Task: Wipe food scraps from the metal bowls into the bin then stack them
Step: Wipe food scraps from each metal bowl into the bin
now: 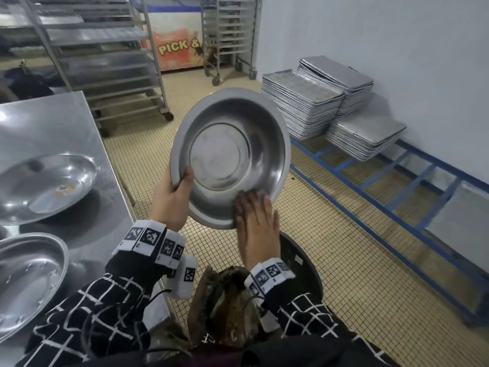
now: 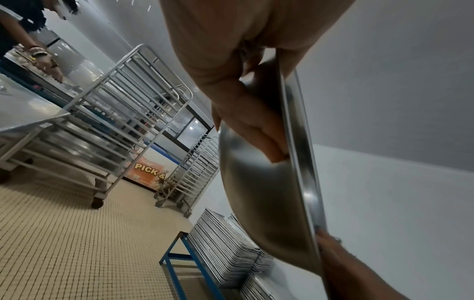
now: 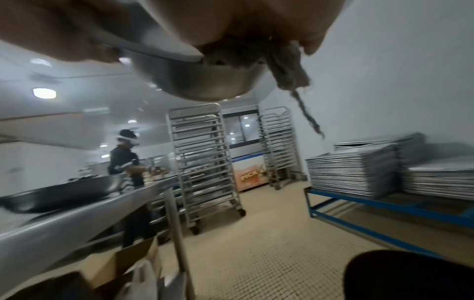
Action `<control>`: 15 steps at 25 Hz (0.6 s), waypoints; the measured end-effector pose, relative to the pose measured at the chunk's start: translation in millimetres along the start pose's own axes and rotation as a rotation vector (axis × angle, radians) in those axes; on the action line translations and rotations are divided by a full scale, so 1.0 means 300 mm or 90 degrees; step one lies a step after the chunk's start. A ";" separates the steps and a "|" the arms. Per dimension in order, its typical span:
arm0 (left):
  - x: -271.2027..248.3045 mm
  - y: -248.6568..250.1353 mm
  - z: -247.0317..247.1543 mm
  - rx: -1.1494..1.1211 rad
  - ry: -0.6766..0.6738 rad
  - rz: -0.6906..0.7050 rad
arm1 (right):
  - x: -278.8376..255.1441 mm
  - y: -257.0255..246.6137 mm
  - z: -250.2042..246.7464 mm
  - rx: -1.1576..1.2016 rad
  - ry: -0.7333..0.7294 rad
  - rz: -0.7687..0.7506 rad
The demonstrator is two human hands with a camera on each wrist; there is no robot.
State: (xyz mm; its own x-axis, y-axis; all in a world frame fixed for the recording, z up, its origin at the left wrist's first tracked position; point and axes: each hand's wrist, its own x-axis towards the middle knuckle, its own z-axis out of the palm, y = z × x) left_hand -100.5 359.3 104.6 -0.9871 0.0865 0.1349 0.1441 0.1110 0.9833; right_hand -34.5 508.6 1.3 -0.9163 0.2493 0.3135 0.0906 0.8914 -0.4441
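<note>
Metal bowl (image 1: 230, 157) tilted, mouth facing viewer; left hand (image 1: 172, 200) grips rim at 8 o'clock, right hand (image 1: 258, 229) presses cloth (image 3: 290, 73) at 6, above bin (image 1: 304, 263).

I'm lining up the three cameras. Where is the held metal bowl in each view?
Head: metal bowl at centre, tilted, inside facing the camera.
Left wrist: right of centre, edge-on.
Right wrist: top centre, underside showing.
Shared landmark: the orange PICK & freezer.

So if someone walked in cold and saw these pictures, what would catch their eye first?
The big metal bowl, tilted up mid-frame above the black bin, left hand gripping its rim while the right hand presses a grubby rag at its lower edge. Then the stacked baking trays along the right wall.
</note>
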 end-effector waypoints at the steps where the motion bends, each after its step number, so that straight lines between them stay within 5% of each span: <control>1: -0.007 0.002 0.005 0.003 -0.006 -0.009 | 0.018 0.042 -0.014 -0.001 -0.006 0.032; 5: -0.028 0.007 0.005 -0.032 0.009 -0.102 | 0.111 0.149 -0.100 0.137 0.052 0.126; 12: 0.020 -0.060 -0.084 0.082 -0.146 -0.239 | 0.190 0.213 -0.203 0.301 -0.013 0.269; 15: 0.037 -0.065 -0.103 0.085 -0.126 -0.203 | 0.209 0.207 -0.211 0.312 0.005 0.269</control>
State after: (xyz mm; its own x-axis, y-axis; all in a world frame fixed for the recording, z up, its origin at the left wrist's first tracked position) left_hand -116.5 327.5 90.8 -0.9532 0.2139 -0.2138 -0.1471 0.2898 0.9457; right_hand -61.5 603.6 46.6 -0.8377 0.5451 0.0334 0.2525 0.4409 -0.8613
